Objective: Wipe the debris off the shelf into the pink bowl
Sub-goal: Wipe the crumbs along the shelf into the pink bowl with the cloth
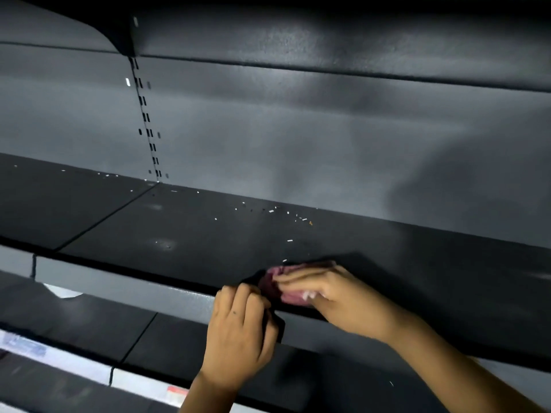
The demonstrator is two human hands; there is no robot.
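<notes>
The dark shelf (208,234) carries scattered white debris (271,211), mostly near the back wall, with a few bits closer to the front. At the shelf's front edge my right hand (331,290) lies flat, fingers together, on a crumpled pink cloth (272,286). Just left of it my left hand (238,329) is closed around a dark object (275,323) held against the front lip below the cloth. I cannot tell what that object is. No clearly pink bowl shows.
A slotted upright (147,123) runs up the grey back wall. Another shelf overhangs at the top. More white bits (107,175) lie on the left shelf section. A lower shelf (89,323) with price strips sits underneath.
</notes>
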